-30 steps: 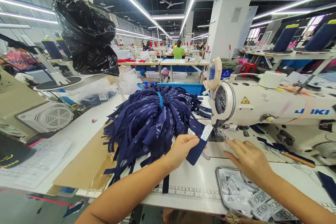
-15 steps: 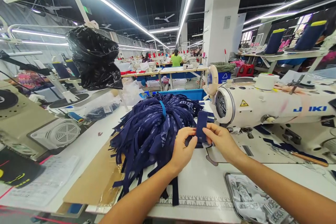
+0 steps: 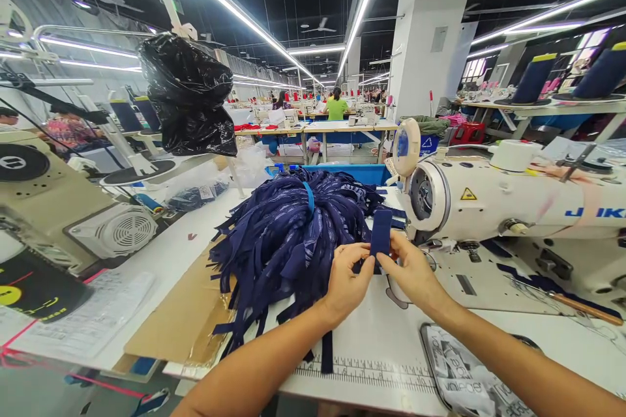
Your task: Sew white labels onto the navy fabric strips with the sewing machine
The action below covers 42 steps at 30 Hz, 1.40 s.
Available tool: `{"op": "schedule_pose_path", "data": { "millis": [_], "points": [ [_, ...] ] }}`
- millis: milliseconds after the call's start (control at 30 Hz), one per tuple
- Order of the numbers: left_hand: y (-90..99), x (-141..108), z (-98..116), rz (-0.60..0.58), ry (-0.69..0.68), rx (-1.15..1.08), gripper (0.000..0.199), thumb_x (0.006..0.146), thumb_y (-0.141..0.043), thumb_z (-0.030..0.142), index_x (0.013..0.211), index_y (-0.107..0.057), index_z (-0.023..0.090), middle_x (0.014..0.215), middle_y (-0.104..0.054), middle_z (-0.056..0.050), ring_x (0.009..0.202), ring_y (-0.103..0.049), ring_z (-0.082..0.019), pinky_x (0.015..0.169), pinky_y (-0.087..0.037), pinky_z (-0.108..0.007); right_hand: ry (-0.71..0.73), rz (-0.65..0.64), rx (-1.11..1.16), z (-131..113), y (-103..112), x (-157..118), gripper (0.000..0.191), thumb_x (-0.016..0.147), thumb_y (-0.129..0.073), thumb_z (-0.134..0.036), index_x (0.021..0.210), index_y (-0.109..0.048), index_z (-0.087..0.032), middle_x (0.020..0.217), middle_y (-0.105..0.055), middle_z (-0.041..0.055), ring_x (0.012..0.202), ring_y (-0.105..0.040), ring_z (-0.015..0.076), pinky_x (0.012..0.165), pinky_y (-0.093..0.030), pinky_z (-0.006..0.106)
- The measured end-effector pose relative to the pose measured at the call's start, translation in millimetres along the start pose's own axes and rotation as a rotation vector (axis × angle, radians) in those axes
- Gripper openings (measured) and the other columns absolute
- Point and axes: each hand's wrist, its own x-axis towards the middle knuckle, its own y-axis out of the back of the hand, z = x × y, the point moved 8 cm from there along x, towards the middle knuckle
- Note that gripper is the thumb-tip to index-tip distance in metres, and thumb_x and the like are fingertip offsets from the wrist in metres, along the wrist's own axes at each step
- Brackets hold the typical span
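Observation:
Between my two hands a short navy fabric strip [image 3: 381,232] stands upright, pinched near its lower end. My left hand [image 3: 348,279] is closed on its left side, thumb and fingertips together. From the right, my right hand [image 3: 409,268] grips it with thumb and index finger. Just left of them lies a big bundle of navy fabric strips [image 3: 274,247], tied with a bright blue band [image 3: 308,199]. The head of a white sewing machine [image 3: 482,194] is right of my hands, apart from them.
A ruler scale [image 3: 364,374] runs along the table's front edge. A tray of printed labels [image 3: 460,371] sits at front right, with an orange-handled tool [image 3: 587,307] beyond it. Cardboard [image 3: 171,319] lies under the bundle's left side. A black plastic bag [image 3: 188,94] hangs at left.
The view has shifted a little to the left, so things sit farther right. Both hands keep the strip pinched, and its angle to me has changed slightly.

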Motion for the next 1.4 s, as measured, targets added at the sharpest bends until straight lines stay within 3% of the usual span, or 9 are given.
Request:
{"op": "schedule_pose_path", "data": {
  "millis": [200,367,533,667,767,833,933,1267,1400],
  "points": [
    [0.7,-1,0,0.014,0.031,0.03,0.014,0.075,-0.05,0.019,0.068,-0.061,0.02,0.086,-0.067,-0.005,0.089,-0.058,-0.02,0.091,-0.032,-0.039,0.05,-0.119,0.046,3,-9,-1,0.027,0.069,-0.041,-0.015,0.093,-0.053,-0.019,0.083,-0.061,0.0011,0.077,-0.055,0.0156,0.069,-0.043,0.03],
    [-1.0,-1,0,0.016,0.026,0.03,0.014,0.073,-0.051,0.018,0.063,-0.059,0.02,0.081,-0.068,-0.003,0.085,-0.06,-0.02,0.095,-0.026,-0.041,-0.002,-0.093,0.063,10,-7,1,0.027,0.067,-0.045,-0.018,0.093,-0.052,-0.019,0.081,-0.062,0.0012,0.075,-0.056,0.0159,0.069,-0.045,0.031],
    [-2.4,-1,-11,0.027,0.138,-0.087,0.013,0.072,-0.051,0.021,0.064,-0.061,0.019,0.083,-0.067,-0.005,0.086,-0.057,-0.02,0.088,-0.035,-0.036,0.05,-0.108,0.047,11,-5,0,0.04,0.062,-0.036,-0.012,0.099,-0.049,-0.019,0.082,-0.062,0.0012,0.073,-0.057,0.0152,0.069,-0.045,0.031],
    [-6.5,-1,-26,0.021,0.276,-0.328,0.018,0.073,-0.05,0.029,0.065,-0.058,0.015,0.067,-0.061,-0.002,0.068,-0.053,-0.015,0.07,-0.041,-0.027,0.155,0.007,-0.246,-3,15,-10,0.028,0.071,-0.04,-0.014,0.098,-0.048,-0.02,0.079,-0.06,0.0022,0.069,-0.056,0.0159,0.066,-0.044,0.032],
    [-8.8,-1,-28,0.022,0.324,-0.427,0.02,0.072,-0.052,0.032,0.063,-0.056,0.015,0.06,-0.054,0.001,0.062,-0.049,-0.012,0.066,-0.04,-0.024,0.431,0.047,-0.563,-33,20,-19,0.009,0.081,-0.044,-0.019,0.085,-0.052,-0.021,0.076,-0.059,0.0031,0.066,-0.054,0.0159,0.069,-0.039,0.033],
    [-7.9,-1,-25,0.035,0.322,-0.415,0.02,0.071,-0.053,0.032,0.062,-0.055,0.015,0.059,-0.051,0.002,0.061,-0.047,-0.011,0.065,-0.039,-0.023,0.613,0.038,-0.691,-48,15,-25,0.013,0.084,-0.042,-0.018,0.084,-0.055,-0.02,0.078,-0.06,0.0041,0.068,-0.055,0.0157,0.071,-0.037,0.033],
    [-5.2,-1,-22,0.064,0.304,-0.358,0.019,0.07,-0.054,0.031,0.06,-0.056,0.015,0.057,-0.049,0.002,0.06,-0.043,-0.011,0.062,-0.038,-0.022,0.723,0.043,-0.819,-55,7,-26,0.018,0.086,-0.04,-0.015,0.084,-0.058,-0.018,0.076,-0.061,0.004,0.07,-0.055,0.0154,0.072,-0.034,0.033],
    [1.1,-2,-13,0.078,0.138,-0.118,0.013,0.07,-0.051,0.024,0.061,-0.059,0.018,0.066,-0.059,-0.001,0.071,-0.049,-0.016,0.076,-0.039,-0.028,0.836,-0.007,-1.041,-56,-13,-28,0.031,0.082,-0.032,-0.003,0.064,-0.053,-0.017,0.059,-0.049,0.0016,0.055,-0.042,0.0132,0.066,-0.03,0.031],
    [-7.4,2,-13,-0.035,0.143,-0.168,0.016,0.07,-0.047,0.024,0.058,-0.054,0.016,0.06,-0.053,0.0,0.063,-0.046,-0.013,0.068,-0.038,-0.025,0.695,-0.137,-0.757,-57,-9,-24,0.026,0.079,-0.035,-0.008,0.058,-0.044,-0.02,0.056,-0.043,-0.0011,0.052,-0.037,0.0119,0.057,-0.032,0.028]
  ]
}}
